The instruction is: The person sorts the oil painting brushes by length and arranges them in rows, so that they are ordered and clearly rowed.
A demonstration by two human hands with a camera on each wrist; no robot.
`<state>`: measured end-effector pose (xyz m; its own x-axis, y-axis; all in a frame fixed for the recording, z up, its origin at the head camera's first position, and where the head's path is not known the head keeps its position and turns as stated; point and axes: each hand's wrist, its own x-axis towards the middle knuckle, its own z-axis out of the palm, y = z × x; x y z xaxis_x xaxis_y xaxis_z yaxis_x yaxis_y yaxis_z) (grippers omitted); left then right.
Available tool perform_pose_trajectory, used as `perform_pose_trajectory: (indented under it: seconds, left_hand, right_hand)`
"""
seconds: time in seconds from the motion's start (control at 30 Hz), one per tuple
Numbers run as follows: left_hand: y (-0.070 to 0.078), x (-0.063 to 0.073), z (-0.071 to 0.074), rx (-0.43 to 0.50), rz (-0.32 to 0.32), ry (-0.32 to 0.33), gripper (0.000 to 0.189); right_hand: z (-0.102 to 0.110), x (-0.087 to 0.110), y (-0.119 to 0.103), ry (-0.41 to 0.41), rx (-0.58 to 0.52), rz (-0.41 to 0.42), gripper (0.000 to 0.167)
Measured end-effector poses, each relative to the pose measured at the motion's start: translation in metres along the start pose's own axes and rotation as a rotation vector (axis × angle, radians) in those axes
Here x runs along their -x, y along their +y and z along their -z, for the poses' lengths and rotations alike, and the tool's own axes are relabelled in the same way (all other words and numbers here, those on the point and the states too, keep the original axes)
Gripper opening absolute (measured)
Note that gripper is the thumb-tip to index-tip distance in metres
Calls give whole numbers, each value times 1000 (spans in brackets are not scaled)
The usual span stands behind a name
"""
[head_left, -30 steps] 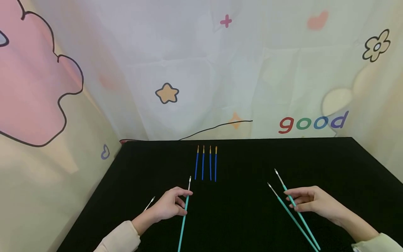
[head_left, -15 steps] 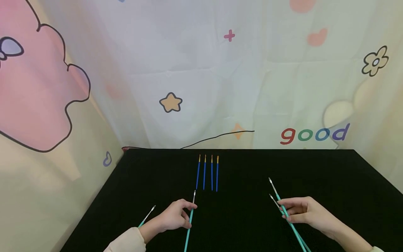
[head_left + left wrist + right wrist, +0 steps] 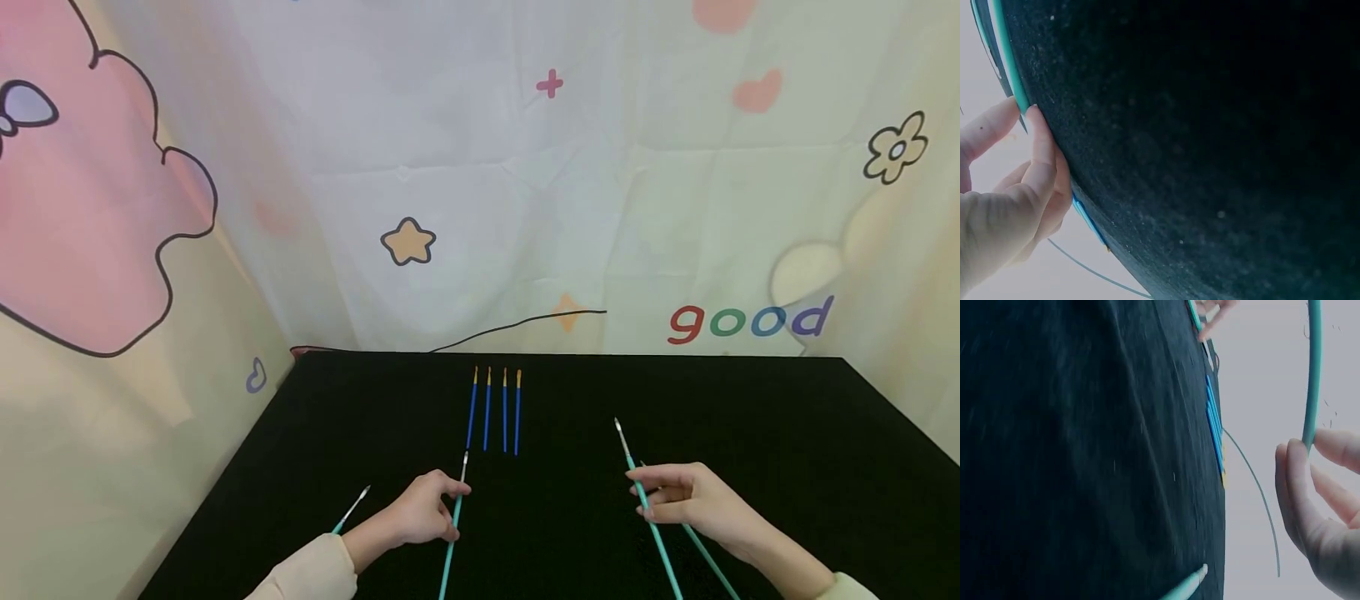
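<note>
My left hand point(image 3: 427, 507) pinches a turquoise paintbrush point(image 3: 447, 562) between thumb and fingertips. Its pale tip points away from me, close to the near end of the leftmost blue brush. Seen from the left wrist, thumb and finger meet on the turquoise handle point(image 3: 1011, 69), low at the black cloth. On the other side my right hand point(image 3: 690, 500) grips a second turquoise paintbrush point(image 3: 662, 546), tip forward and leaning left. The right wrist view has that handle point(image 3: 1314, 369) raised off the cloth. Behind the right hand lies another turquoise paintbrush point(image 3: 712, 562), partly covered by it.
Several blue paintbrushes point(image 3: 505, 417) with golden tips lie side by side near the back of the black table point(image 3: 570, 517). Left of my left forearm, one more turquoise paintbrush point(image 3: 352, 508) is partly hidden. A printed curtain point(image 3: 480, 167) hangs behind the table.
My right hand has moved left with its paintbrush, away from the one lying beside it. My left hand keeps its pinch, nearly in place. The head view has tilted up slightly.
</note>
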<state>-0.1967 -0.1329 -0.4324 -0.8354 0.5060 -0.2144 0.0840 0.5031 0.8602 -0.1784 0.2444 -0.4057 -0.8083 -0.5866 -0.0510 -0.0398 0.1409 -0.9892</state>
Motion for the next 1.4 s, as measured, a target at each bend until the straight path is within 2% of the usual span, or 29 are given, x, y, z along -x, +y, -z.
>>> perform_pose_trajectory:
  seconds: [0.1,0.3,0.57,0.83,1.17,1.4]
  left_hand:
    - [0,0,1,-10,3,-7,57]
    - [-1,-1,2,-15,11,-18,57]
    - [-3,-3,4,18,42,-18,57]
    - [-4,-2,5,45,29,-17,57]
    - [-2,-1,8,72,39,-18,54]
    - [-4,-2,7,75,48,-18,54]
  right_hand:
    - [-11,-8,-2,13,0,-32,53]
    - [-26,-20,-3,15,-38,-71,54]
    - [-39,-33,-10,3,-46,-46,55]
    - [-52,-44,-13,34,-22,-25,55]
    - [-67,-58,-16,47,-11,-36,54]
    - [-75,-65,-17,43,-52,-46,53]
